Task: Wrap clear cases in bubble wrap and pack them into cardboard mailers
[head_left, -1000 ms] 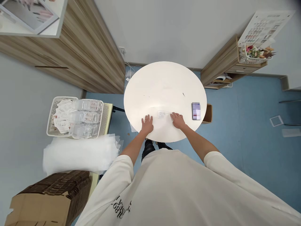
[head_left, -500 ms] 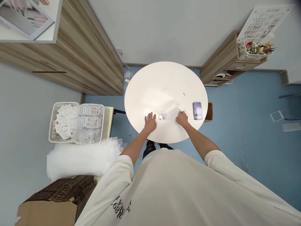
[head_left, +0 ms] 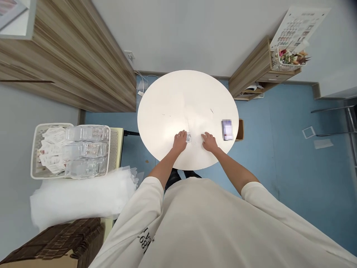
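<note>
A person in a white short-sleeved shirt (head_left: 206,223) leans over a round white table (head_left: 184,89), both forearms stretched forward and palms turned down. The left hand (head_left: 180,142) lies with its fingers drawn narrowly together, pointing away from the body; the right hand (head_left: 209,142) rests opposite with its fingers loosely bent and slightly apart. Whether either hand grips anything cannot be told from this height. A small, clear, shiny packet (head_left: 189,137) sits on the tabletop between the two hands, right up against the left fingers and apart from the right; its left edge meets the hand, and its contents are too small to make out. Beyond the right fingers, toward the table's right edge, lies a blurred purple-and-white item (head_left: 227,130). Well to the left of the left fingers stand baskets (head_left: 112,149) of clear boxes (head_left: 86,149), with a pile of white sheets (head_left: 80,201) beside them
</note>
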### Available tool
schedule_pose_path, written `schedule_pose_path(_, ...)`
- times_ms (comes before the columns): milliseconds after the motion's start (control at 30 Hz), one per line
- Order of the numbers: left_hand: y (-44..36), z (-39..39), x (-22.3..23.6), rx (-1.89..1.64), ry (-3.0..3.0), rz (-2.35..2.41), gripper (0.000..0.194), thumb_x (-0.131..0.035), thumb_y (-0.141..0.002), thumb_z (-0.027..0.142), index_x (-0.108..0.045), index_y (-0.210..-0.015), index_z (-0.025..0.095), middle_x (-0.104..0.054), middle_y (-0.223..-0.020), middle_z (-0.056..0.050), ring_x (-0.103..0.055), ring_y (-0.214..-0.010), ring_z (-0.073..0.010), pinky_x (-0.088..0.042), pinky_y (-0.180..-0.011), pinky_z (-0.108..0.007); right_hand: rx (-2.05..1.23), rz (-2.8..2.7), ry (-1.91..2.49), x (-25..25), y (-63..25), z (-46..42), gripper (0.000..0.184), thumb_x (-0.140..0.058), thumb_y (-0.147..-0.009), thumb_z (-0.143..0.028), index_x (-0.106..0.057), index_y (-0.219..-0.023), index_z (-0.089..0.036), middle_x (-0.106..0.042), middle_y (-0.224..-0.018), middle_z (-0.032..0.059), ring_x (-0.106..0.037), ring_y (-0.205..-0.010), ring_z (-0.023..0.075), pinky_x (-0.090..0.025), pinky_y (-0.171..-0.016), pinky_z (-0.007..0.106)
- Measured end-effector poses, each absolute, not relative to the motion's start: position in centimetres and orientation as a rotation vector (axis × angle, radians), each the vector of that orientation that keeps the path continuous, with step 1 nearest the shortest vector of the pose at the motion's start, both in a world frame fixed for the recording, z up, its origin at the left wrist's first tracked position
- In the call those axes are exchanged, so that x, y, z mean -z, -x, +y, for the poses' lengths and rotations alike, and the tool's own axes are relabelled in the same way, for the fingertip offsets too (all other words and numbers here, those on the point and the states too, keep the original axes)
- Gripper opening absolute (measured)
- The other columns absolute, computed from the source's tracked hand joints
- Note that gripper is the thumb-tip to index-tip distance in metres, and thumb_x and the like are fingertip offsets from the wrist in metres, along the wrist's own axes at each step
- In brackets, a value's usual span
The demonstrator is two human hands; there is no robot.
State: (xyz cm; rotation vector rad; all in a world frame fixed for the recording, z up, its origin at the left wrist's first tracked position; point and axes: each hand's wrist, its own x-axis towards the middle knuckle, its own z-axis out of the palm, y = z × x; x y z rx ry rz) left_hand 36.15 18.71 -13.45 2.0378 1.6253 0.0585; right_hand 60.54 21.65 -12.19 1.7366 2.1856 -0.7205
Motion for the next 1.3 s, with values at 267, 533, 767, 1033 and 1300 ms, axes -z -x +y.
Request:
schedule_pose_path(267,-34.5,17.7,12.8,-0.103,-1.894,1.815,0.070,-0.061,-0.083,0.023,-0.039,-0.148,0.017,-0.053,-0.143,-0.019,-0.047,-0.134,-0.0375,-0.036,-0.111,-0.050,0.757,2.116,-1.741,11.8,-60.2,20.1,0.056,-0.045,-0.094,-0.023,-0.040,-0.149,-0.013,-0.046,-0.148,0.0170,-0.045,-0.129,0.0333,-0.039,-0.109,0.047)
schedule_pose_path(533,-32.5,17.4,10.1,-0.396,-1.608,1.955,0.072,-0.067,-0.082,0.037,-0.037,-0.145,0.020,-0.054,-0.137,-0.016,-0.052,-0.128,-0.0352,-0.042,-0.108,-0.050,0.614,2.455,-1.369,12.6,-57.3,17.4,0.033,-0.062,-0.083,-0.019,-0.067,-0.115,-0.010,-0.047,-0.145,0.0230,-0.036,-0.138,0.0385,-0.032,-0.114,0.051)
schedule_pose_path(767,-34.8,18.0,8.0,-0.568,-1.548,1.868,0.073,-0.068,-0.084,0.038,-0.035,-0.148,0.023,-0.052,-0.141,-0.015,-0.047,-0.137,-0.0335,-0.039,-0.114,-0.051,0.646,2.446,-1.394,12.8,-55.8,17.4,0.070,-0.054,-0.088,-0.016,-0.036,-0.156,-0.014,-0.046,-0.151,0.0186,-0.040,-0.136,0.0336,-0.040,-0.106,0.046)
schedule_pose_path(1033,-37.5,18.9,5.5,-0.656,-1.551,1.595,0.066,-0.066,-0.087,0.038,-0.039,-0.146,0.025,-0.048,-0.146,-0.013,-0.047,-0.136,-0.0300,-0.044,-0.110,-0.046,0.571,2.270,-1.346,13.1,-54.0,16.9,0.067,-0.047,-0.098,-0.042,-0.031,-0.161,-0.027,-0.029,-0.165,0.0175,-0.025,-0.147,0.0422,-0.030,-0.110,0.065)
schedule_pose_path(1300,-40.6,19.4,8.6,-0.331,-1.407,1.359,0.069,-0.061,-0.089,0.048,-0.037,-0.149,0.024,-0.045,-0.150,-0.016,-0.053,-0.132,-0.0303,-0.049,-0.103,-0.042,0.594,2.179,-1.347,13.9,-53.5,15.7,0.074,-0.044,-0.099,-0.043,-0.021,-0.165,-0.020,-0.019,-0.170,0.0144,-0.014,-0.154,0.0419,-0.011,-0.119,0.069)
